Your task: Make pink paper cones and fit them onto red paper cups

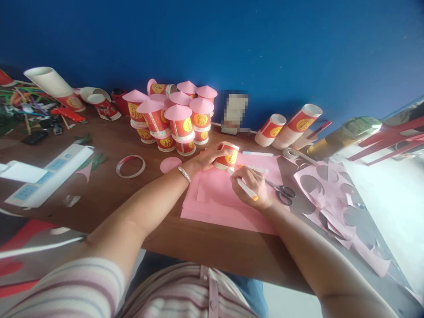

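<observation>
My left hand [211, 158] is wrapped round a red paper cup [231, 155] with a yellow emblem, held tilted above pink paper sheets [228, 218]. In my right hand [253, 185] is a white marker pen [244, 187] with an orange end, its tip against or close to the lower edge of the cup. Black-handled scissors [285, 193] lie just right of my right hand. A pink paper disc [170, 164] rests on the table left of the sheets. Behind my left hand stand several red cups with pink cone tops [179, 124], stacked in two tiers.
A tape roll [130, 166] and a white power strip [49, 176] lie to the left. Stacked paper cups [298, 126] lean at the back right, near a bottle [344, 134]. Cut pink scraps [331, 201] cover the right side. A phone-like device [235, 112] leans against the blue wall.
</observation>
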`<move>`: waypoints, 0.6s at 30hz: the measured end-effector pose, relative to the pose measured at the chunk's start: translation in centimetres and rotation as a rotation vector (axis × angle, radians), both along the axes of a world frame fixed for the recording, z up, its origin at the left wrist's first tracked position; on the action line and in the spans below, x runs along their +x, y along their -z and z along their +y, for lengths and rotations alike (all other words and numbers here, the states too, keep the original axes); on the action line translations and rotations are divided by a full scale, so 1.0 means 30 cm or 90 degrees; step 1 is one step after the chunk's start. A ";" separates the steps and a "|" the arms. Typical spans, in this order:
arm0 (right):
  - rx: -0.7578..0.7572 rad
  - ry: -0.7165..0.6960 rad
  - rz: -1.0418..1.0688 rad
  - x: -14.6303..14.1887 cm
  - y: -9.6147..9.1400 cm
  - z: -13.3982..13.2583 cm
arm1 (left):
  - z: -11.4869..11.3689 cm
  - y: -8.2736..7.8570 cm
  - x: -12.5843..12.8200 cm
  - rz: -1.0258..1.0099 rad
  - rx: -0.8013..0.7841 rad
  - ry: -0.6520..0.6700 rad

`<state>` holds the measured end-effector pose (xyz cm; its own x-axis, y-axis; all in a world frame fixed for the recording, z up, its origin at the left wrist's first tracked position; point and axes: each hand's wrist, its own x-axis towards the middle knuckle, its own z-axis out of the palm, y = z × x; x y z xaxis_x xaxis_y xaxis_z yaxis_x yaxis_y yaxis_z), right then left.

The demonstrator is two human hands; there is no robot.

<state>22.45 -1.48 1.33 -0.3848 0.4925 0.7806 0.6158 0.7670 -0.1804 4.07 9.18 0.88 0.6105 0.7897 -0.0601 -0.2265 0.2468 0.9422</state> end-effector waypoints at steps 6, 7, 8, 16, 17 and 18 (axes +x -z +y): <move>0.005 -0.005 -0.005 0.000 -0.003 0.001 | 0.002 0.001 0.001 -0.010 -0.004 0.005; 0.003 -0.008 -0.002 0.000 -0.002 0.002 | 0.002 0.001 0.002 -0.015 -0.004 0.004; -0.002 -0.010 0.003 0.000 -0.002 0.002 | 0.004 0.002 0.002 -0.022 -0.005 0.005; -0.027 -0.040 0.046 -0.008 0.007 -0.004 | 0.027 0.018 0.008 -0.108 -0.041 -0.008; -0.029 -0.044 0.046 -0.008 0.006 -0.005 | 0.029 0.021 0.008 -0.113 -0.036 -0.002; -0.032 -0.045 0.045 -0.009 0.004 -0.006 | 0.030 0.026 0.009 -0.117 -0.028 0.004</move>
